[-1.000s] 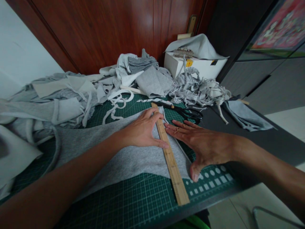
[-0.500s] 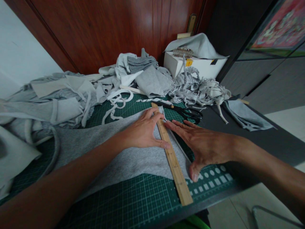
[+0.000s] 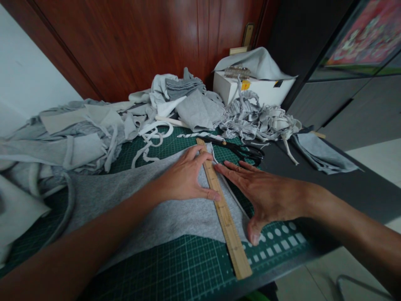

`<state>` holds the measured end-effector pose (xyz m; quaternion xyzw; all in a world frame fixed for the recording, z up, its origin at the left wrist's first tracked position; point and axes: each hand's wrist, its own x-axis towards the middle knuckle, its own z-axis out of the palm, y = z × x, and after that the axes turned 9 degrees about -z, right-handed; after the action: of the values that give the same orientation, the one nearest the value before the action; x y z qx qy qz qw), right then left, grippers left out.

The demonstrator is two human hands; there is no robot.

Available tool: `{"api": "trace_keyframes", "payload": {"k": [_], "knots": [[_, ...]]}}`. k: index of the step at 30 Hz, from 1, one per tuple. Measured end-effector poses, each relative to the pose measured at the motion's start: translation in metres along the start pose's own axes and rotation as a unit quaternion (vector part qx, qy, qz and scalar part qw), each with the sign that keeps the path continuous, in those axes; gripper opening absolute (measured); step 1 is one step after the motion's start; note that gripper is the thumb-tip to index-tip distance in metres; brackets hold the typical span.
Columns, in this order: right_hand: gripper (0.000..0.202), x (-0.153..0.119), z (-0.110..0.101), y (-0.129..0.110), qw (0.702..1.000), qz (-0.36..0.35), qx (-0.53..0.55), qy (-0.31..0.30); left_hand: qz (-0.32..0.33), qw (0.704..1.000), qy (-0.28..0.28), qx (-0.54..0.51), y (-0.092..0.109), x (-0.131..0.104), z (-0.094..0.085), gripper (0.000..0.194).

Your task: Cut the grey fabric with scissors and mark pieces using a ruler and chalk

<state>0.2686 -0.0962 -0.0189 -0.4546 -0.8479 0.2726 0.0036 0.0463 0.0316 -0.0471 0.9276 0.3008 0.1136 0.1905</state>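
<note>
A wooden ruler (image 3: 228, 223) lies slantwise across a piece of grey knit fabric (image 3: 169, 217), near the fabric's right edge. My left hand (image 3: 188, 177) rests on the fabric with fingers spread; its fingertips and thumb press on the ruler. To the right of the ruler, my right hand (image 3: 250, 188) is spread open, its fingertips near the ruler and its thumb at the fabric's lower right corner. Black-handled scissors (image 3: 241, 150) lie just beyond the right hand. Under everything is a green cutting mat (image 3: 163, 271).
Grey fabric scraps (image 3: 94, 125) are heaped along the back and left. A tangle of fabric strips (image 3: 250, 113) sits before a white box (image 3: 263, 90). Folded grey cloth (image 3: 322, 152) lies at the right. The table's front edge (image 3: 282, 267) runs below the mat.
The view has shifted slightly. Both hands keep nearly the same places on the fabric and the ruler; nothing else has visibly moved.
</note>
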Motion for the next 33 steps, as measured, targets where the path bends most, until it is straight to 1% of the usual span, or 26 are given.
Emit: {"api": "trace_keyframes", "payload": {"k": [4, 9, 17, 24, 29, 33], "knots": [[0.159, 0.002, -0.002, -0.002, 1.000, 0.004, 0.001, -0.014, -0.017, 1.000, 0.003, 0.003, 0.001, -0.003, -0.002, 0.103], [0.160, 0.002, -0.002, -0.002, 1.000, 0.006, 0.023, -0.009, -0.026, 0.999, 0.016, 0.016, 0.001, -0.005, -0.002, 0.107], [0.160, 0.005, -0.001, 0.001, 0.999, 0.013, 0.045, -0.012, -0.052, 0.998, 0.011, 0.036, 0.002, -0.006, -0.001, 0.116], [0.155, 0.002, 0.006, 0.007, 0.999, -0.007, 0.042, 0.017, -0.049, 0.998, 0.003, 0.036, 0.000, -0.006, -0.001, 0.116], [0.156, 0.002, 0.007, 0.007, 0.999, -0.008, 0.038, 0.017, -0.029, 0.999, 0.019, 0.038, -0.001, -0.006, 0.001, 0.114], [0.155, 0.003, 0.004, 0.005, 0.999, -0.003, 0.037, 0.006, -0.033, 0.999, 0.015, 0.030, 0.001, -0.005, 0.001, 0.116]]}}
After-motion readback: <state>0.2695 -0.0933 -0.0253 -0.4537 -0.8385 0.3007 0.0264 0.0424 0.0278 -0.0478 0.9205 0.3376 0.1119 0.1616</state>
